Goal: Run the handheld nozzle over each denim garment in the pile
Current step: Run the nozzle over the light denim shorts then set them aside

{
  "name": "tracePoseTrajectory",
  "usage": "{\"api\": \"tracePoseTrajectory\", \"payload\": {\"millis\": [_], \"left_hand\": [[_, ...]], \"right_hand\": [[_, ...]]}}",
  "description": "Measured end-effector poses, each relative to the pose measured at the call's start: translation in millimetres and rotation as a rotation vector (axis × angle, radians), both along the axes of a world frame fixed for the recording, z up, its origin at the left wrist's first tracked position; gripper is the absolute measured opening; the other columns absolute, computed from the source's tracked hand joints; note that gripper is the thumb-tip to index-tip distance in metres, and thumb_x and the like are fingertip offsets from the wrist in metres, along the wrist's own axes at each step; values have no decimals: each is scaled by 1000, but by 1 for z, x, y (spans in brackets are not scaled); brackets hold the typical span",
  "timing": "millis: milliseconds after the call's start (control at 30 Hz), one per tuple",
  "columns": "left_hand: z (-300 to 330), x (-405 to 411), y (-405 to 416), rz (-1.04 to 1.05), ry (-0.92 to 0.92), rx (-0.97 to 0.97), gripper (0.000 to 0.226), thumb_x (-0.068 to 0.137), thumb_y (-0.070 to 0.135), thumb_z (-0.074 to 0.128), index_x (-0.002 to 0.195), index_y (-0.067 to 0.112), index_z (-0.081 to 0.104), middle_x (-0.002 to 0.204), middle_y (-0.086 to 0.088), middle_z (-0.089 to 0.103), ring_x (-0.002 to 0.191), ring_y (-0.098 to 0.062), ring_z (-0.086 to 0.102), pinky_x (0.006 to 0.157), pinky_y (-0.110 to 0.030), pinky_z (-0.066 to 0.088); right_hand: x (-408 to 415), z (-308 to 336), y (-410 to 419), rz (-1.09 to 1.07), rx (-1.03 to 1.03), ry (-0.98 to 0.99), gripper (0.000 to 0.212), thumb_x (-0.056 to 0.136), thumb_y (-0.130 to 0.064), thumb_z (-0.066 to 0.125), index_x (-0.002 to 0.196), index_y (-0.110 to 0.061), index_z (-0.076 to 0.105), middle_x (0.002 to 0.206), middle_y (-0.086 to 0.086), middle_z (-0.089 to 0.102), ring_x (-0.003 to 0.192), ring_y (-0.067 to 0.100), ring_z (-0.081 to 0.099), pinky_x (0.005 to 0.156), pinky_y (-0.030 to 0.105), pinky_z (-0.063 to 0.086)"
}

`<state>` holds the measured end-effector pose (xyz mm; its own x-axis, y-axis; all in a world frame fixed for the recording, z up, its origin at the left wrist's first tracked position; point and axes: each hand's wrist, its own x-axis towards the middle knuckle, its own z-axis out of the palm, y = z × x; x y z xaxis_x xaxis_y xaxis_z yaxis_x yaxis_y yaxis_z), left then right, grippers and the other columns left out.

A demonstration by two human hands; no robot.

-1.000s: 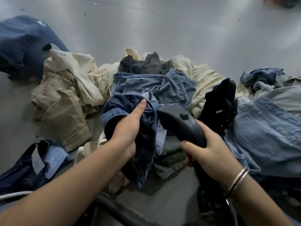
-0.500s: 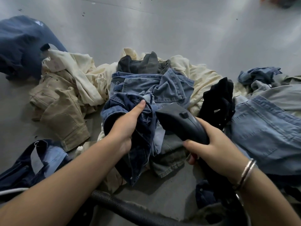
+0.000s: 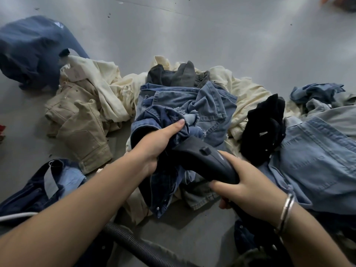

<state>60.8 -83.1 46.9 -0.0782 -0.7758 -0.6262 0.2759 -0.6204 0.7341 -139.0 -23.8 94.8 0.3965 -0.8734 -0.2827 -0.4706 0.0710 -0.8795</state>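
Pressing nozzle (image 3: 204, 160) beside L fingers (image 3: 173, 128)

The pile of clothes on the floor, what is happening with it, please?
A person is working through the pile with a handheld nozzle. The left hand grips a dark blue denim garment and holds it up from the heap. The right hand holds the nozzle by its handle, its head against that garment. A ribbed hose runs along the grey floor below. Beige trousers, a black piece and lighter jeans lie around.

Two hands (image 3: 154, 145), one nozzle (image 3: 204, 160)
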Motion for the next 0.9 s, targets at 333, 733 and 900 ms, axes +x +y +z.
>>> {"api": "tracePoseTrajectory", "payload": {"millis": [333, 733, 900], "left_hand": [[-1, 3, -2, 10, 73, -2, 43, 81, 45, 69, 113, 17, 70, 106, -6, 73, 101, -24, 69, 96, -41, 50], [-10, -5, -1, 14, 58, -19, 47, 82, 50, 67, 117, 19, 68, 109, -4, 72, 102, -24, 68, 96, -42, 50], [-16, -10, 2, 42, -15, 8, 58, 71, 58, 73, 116, 21, 69, 110, -2, 72, 105, -23, 67, 100, -43, 47]], "right_hand": [[-6, 7, -1, -87, -9, -102, 47, 77, -14, 70, 95, -55, 61, 62, -13, 67, 46, 19, 64, 47, 29, 53], [-3, -1, 1, -118, 82, -101, 51, 81, -3, 66, 90, -53, 60, 55, -10, 64, 43, 19, 61, 44, 32, 53], [1, -10, -6, -255, -47, 30, 41, 80, -10, 66, 94, -47, 55, 62, -8, 62, 50, 17, 64, 54, 40, 57]]}}
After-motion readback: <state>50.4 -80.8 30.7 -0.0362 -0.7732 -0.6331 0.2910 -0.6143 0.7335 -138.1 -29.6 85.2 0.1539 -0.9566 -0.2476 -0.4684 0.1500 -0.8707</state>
